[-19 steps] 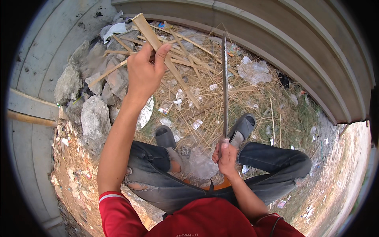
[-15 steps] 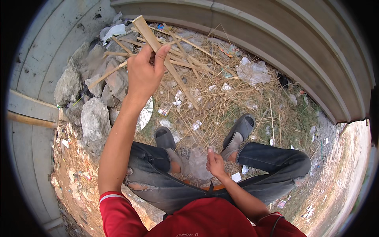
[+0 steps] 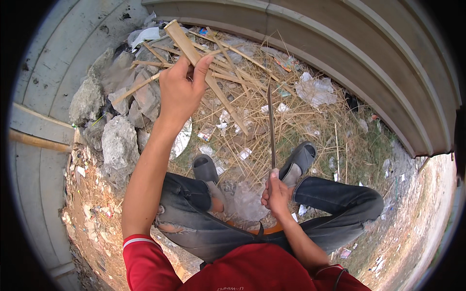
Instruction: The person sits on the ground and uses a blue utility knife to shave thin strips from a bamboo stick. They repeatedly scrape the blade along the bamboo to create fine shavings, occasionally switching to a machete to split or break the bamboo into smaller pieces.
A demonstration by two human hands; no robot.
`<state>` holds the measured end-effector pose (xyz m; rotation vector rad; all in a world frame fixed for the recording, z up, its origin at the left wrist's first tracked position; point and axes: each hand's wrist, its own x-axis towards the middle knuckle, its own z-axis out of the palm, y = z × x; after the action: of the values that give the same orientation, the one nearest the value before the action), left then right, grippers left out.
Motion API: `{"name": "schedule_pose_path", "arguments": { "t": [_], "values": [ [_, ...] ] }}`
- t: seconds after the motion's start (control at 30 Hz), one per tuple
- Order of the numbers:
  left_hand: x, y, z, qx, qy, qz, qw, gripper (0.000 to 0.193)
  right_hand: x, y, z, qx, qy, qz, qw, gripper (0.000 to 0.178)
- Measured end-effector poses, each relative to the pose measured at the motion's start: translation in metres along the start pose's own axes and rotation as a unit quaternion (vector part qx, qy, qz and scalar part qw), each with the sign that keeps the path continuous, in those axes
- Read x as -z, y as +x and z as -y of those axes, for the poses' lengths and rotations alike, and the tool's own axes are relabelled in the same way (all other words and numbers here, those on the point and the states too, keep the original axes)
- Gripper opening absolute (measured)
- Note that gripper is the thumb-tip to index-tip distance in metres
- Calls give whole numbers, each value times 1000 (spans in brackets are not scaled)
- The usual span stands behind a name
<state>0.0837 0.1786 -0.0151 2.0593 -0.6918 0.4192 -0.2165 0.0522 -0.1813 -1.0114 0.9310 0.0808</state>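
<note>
Between the thumb and fingers of my left hand (image 3: pixel 183 92) is a flat strip of split bamboo (image 3: pixel 224 100). It slants from the upper left down to the right, its lower end above the littered ground. My right hand (image 3: pixel 276 195), low and between my knees, is wrapped round the handle of a long, thin-bladed knife (image 3: pixel 272 128). The dark blade points up and away from me, to the right of the bamboo strip and apart from it. More bamboo strips (image 3: pixel 240 76) lie crossed on the ground beyond my left hand.
Grey rocks (image 3: pixel 119 143) are heaped at the left, by a pale panel wall (image 3: pixel 41 87). A ribbed metal sheet (image 3: pixel 369 63) curves along the far right. Plastic bags (image 3: pixel 315 89), paper scraps and dry straw cover the ground around my sandals (image 3: pixel 206 168).
My right hand has moved slightly up and to the right, and the knife's blade has swung up into plain view. My left hand holds the bamboo strip almost where it was.
</note>
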Motion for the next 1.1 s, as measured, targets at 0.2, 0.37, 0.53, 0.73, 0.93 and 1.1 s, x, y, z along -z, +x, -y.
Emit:
{"name": "schedule_pose_path", "arguments": {
  "t": [0.2, 0.37, 0.53, 0.73, 0.93, 1.1],
  "values": [
    [1, 1, 5, 1, 7, -13, 1000, 35, -24, -42, 59, 130, 9, 78, 988, 55],
    [-2, -3, -3, 31, -15, 28, 999, 33, -33, -70, 61, 286, 41, 146, 946, 54],
    [4, 0, -4, 26, -108, 95, 989, 33, -9, -51, 14, -54, 7, 91, 994, 59],
    [18, 4, 11, -32, -80, 175, 981, 31, -1, -66, 49, -54, 82, 25, 995, 57],
    [10, 2, 15, 32, -216, 170, 961, 29, -16, -84, 98, 328, 52, 183, 925, 60],
    [1, 3, 2, 83, -269, 165, 945, 30, -7, -69, 48, -82, -27, 165, 983, 65]
  ]
}}
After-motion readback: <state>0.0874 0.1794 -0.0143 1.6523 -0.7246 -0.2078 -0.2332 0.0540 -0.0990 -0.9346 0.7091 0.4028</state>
